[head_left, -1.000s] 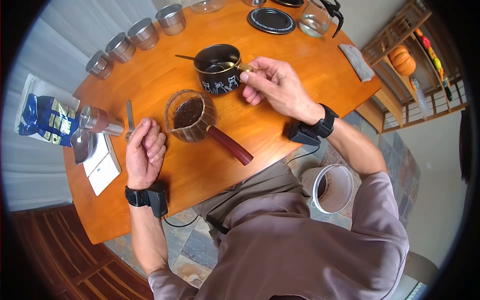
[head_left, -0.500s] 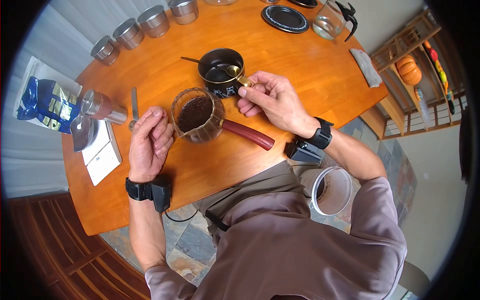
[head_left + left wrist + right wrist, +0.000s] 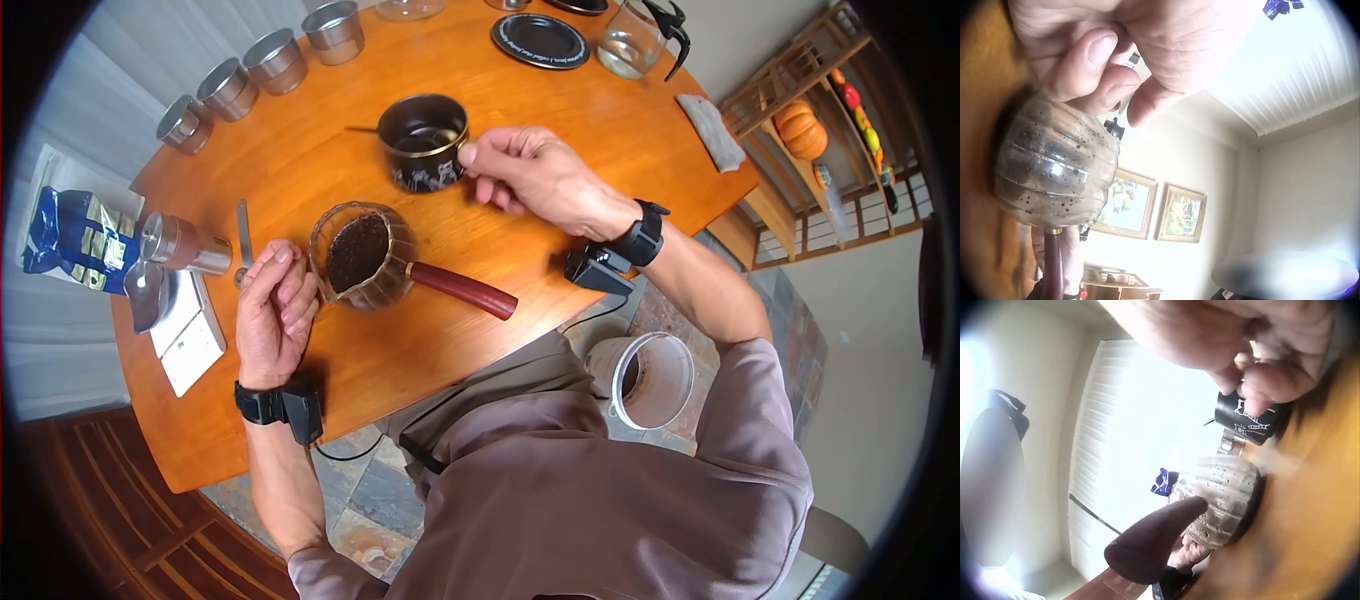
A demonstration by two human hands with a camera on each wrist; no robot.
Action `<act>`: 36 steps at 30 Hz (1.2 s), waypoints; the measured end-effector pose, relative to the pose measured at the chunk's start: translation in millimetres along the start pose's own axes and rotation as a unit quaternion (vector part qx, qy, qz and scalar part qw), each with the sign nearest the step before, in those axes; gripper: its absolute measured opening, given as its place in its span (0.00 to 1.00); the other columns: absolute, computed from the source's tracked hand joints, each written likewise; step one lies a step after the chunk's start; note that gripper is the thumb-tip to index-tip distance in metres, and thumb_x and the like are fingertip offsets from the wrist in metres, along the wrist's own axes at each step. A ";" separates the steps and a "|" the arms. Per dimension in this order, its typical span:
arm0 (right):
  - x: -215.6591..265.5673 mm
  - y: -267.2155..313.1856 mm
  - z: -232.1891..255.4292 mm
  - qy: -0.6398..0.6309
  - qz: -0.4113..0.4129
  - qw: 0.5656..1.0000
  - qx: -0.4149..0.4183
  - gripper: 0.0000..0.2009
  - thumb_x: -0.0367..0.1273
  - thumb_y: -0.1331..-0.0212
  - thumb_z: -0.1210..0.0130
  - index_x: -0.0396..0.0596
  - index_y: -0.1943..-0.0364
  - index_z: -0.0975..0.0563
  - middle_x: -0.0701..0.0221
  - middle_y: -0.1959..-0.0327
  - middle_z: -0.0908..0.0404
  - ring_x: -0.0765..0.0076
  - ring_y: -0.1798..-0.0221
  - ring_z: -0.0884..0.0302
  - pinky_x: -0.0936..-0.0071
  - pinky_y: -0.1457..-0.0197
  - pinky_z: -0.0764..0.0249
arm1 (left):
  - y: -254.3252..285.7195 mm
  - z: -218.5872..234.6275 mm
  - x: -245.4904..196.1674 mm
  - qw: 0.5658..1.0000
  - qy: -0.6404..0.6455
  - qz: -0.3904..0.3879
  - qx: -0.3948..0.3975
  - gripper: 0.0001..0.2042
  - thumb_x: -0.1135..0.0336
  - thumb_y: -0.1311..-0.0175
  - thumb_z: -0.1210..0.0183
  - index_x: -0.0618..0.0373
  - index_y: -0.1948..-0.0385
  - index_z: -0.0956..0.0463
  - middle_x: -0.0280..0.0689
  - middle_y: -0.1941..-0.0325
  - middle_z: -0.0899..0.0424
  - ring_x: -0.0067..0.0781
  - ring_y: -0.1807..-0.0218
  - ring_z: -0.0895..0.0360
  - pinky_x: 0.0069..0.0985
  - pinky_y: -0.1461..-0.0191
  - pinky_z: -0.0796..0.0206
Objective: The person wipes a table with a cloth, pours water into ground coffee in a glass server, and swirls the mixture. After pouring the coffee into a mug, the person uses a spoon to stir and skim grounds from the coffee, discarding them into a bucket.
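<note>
A black mug (image 3: 427, 165) with white cat drawings stands tilted or upright, I cannot tell which; my right hand (image 3: 550, 180) pinches its gold handle. A spoon (image 3: 362, 129) leans over the mug's far-left rim. Nearer to me sits a ribbed glass pot (image 3: 385, 280) holding dark grounds (image 3: 358, 252), its red-brown handle (image 3: 465, 290) pointing right. At the pot's left side my left hand (image 3: 272, 320) has loosely curled fingers around nothing. The left wrist view shows these fingers (image 3: 1082, 65) right beside the glass (image 3: 1054, 172); contact is unclear.
Several metal cups (image 3: 275, 62) line the far-left edge. Left are a blue bag (image 3: 80, 240), a grinder (image 3: 185, 245), a white scale (image 3: 190, 340) and a knife-like tool (image 3: 243, 235). A black plate (image 3: 541, 41), carafe (image 3: 630, 50) and grey cloth (image 3: 712, 132) lie far right.
The mug has come slightly nearer, then gone back away, still in my right hand. The glass pot has turned so its handle points more to the right. My left hand is closer to the pot.
</note>
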State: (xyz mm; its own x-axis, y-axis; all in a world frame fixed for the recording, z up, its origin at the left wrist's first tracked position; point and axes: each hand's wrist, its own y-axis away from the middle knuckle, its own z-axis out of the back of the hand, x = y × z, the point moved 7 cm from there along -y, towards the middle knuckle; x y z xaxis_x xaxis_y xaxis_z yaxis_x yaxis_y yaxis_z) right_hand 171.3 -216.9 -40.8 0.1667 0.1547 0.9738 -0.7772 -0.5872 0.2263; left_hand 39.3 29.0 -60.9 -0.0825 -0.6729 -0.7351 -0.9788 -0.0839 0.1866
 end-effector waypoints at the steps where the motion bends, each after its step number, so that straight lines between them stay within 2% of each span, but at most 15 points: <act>1: 2.7 -0.8 9.1 0.001 0.004 1.000 -0.020 0.14 0.41 0.30 0.44 0.48 0.71 0.21 0.79 0.78 0.22 0.88 0.79 0.32 0.87 0.76 0.36 | 0.7 0.0 -0.8 1.000 -0.004 0.000 -0.002 0.05 0.68 0.26 0.49 0.59 0.61 0.28 0.24 0.81 0.39 0.12 0.86 0.45 0.12 0.86 0.53; 8: 31.7 -24.1 97.4 0.030 0.092 0.978 -0.184 0.11 0.41 0.30 0.45 0.50 0.66 0.21 0.80 0.77 0.22 0.88 0.76 0.32 0.88 0.73 0.35 | 0.4 0.7 -1.5 1.000 -0.013 -0.003 0.001 0.05 0.68 0.27 0.49 0.57 0.62 0.29 0.24 0.81 0.39 0.12 0.86 0.44 0.11 0.87 0.52; 14: 27.7 -58.3 154.0 0.063 0.109 0.964 -0.233 0.13 0.44 0.30 0.46 0.51 0.67 0.24 0.78 0.77 0.22 0.85 0.77 0.32 0.86 0.72 0.35 | 1.0 -1.9 -1.3 1.000 -0.017 -0.004 0.000 0.05 0.67 0.27 0.48 0.57 0.63 0.29 0.24 0.81 0.39 0.11 0.86 0.45 0.11 0.86 0.53; 25: 8.8 -76.0 175.9 0.015 0.111 0.957 -0.268 0.11 0.42 0.29 0.48 0.52 0.66 0.25 0.78 0.74 0.22 0.85 0.74 0.31 0.86 0.70 0.35 | 0.6 -1.1 -1.2 1.000 -0.026 -0.002 0.002 0.05 0.67 0.27 0.47 0.57 0.63 0.29 0.24 0.81 0.39 0.11 0.87 0.46 0.11 0.86 0.53; 27: 8.8 -75.5 177.7 0.003 0.125 0.951 -0.283 0.13 0.41 0.31 0.46 0.48 0.68 0.25 0.75 0.76 0.22 0.83 0.76 0.32 0.83 0.73 0.36 | 1.0 -0.7 -1.5 1.000 -0.028 -0.005 0.000 0.05 0.67 0.28 0.47 0.58 0.63 0.29 0.24 0.82 0.39 0.12 0.87 0.46 0.11 0.86 0.52; 36: 5.7 -79.4 184.1 0.002 0.121 0.955 -0.271 0.12 0.40 0.30 0.46 0.48 0.67 0.24 0.75 0.75 0.22 0.84 0.74 0.30 0.85 0.72 0.34 | 1.1 -0.4 -2.1 0.999 -0.033 -0.010 -0.007 0.06 0.67 0.27 0.48 0.59 0.63 0.28 0.25 0.82 0.39 0.12 0.87 0.46 0.11 0.86 0.52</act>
State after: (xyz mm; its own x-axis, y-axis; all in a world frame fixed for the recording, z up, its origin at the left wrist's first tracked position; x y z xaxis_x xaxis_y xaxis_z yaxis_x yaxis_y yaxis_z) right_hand 345.7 -315.7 -49.1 -0.0588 0.0705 0.9958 -0.9927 -0.1095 -0.0508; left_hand 38.5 30.0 -58.8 -0.0749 -0.6214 -0.7799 -0.9779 -0.1072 0.1794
